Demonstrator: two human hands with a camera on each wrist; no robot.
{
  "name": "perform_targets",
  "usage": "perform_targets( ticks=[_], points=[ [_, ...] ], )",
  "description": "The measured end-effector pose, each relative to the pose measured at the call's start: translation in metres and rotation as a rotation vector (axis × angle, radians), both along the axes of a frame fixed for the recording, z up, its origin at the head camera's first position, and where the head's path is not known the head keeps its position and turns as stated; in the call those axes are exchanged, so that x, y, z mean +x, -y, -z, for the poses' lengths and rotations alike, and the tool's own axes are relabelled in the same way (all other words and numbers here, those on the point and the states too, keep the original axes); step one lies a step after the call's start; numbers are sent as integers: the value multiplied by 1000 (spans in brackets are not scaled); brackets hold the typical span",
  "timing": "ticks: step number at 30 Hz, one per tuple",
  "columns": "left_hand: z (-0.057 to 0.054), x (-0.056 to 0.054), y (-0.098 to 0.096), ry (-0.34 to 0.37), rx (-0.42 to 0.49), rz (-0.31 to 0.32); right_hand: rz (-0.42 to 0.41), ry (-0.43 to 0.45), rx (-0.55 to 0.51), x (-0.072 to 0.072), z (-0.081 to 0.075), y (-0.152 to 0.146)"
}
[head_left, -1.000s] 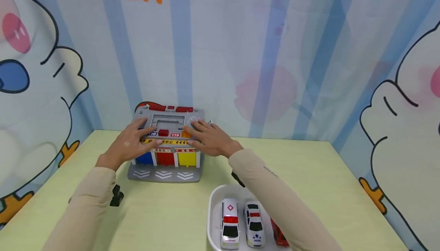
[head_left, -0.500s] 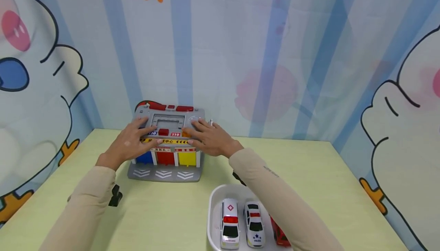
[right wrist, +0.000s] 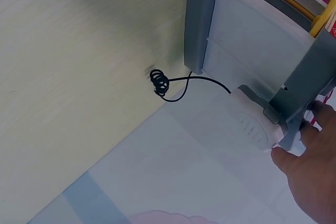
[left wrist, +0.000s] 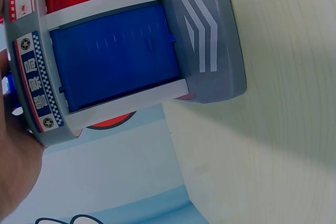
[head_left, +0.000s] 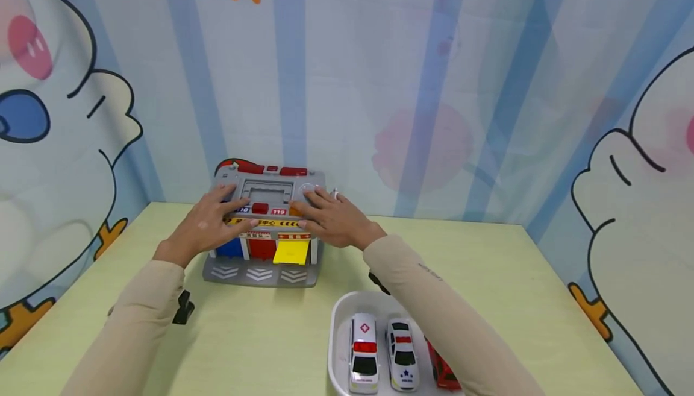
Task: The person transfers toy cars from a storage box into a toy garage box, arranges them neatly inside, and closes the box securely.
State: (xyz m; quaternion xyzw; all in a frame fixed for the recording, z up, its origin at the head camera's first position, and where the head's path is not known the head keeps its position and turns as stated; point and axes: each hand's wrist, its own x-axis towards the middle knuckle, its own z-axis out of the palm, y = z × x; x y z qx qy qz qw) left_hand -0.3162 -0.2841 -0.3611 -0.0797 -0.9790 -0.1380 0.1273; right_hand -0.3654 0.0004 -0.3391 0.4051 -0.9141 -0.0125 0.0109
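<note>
A grey toy rescue-station garage [head_left: 265, 224] stands at the back of the table. My left hand [head_left: 202, 222] rests on its top left, fingers spread. On the top right lies my right hand [head_left: 340, 222], its fingers extended and covering part of an orange button [head_left: 295, 210]. Below, the yellow door [head_left: 293, 253] is swung outward at the bottom, while the red door [head_left: 262, 249] hangs down. The blue door [left wrist: 115, 56] is closed in the left wrist view. A pale cylindrical piece [right wrist: 254, 121] with a coiled black cord [right wrist: 159, 81] sits on the garage's side, by my right fingers.
A white tray [head_left: 333, 348] stands at the front of the table, partly under my right forearm. It holds a toy ambulance [head_left: 364, 357], a toy police car [head_left: 402, 357] and a red toy car [head_left: 443, 372], partly hidden. A patterned curtain [head_left: 347, 82] hangs behind the table.
The garage's yellow door has swung from hanging down to tilted outward. Both hands stay in place on the garage; the view shifts slightly.
</note>
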Motion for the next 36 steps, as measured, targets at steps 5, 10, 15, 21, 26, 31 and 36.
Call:
perform_targets(
  ticks=[5,10,15,21,26,31,36],
  points=[
    [0,-1,0,4,3,-1,-12,3,13,1,-1,-1],
    [0,0,-1,-13,2,8,-26,14,-3,8,-1,-6],
    [-1,-1,-1,-22,9,15,-59,53,-13,24,-5,-16],
    [1,-1,1,-15,9,12,-127,21,-7,39,-2,-31],
    [1,-1,2,-11,7,13,-158,32,-16,52,2,-48],
    [0,0,0,-5,9,13,-208,29,-9,68,4,-63],
    [0,0,0,-3,6,13,-266,24,-10,80,10,-77]
  ],
)
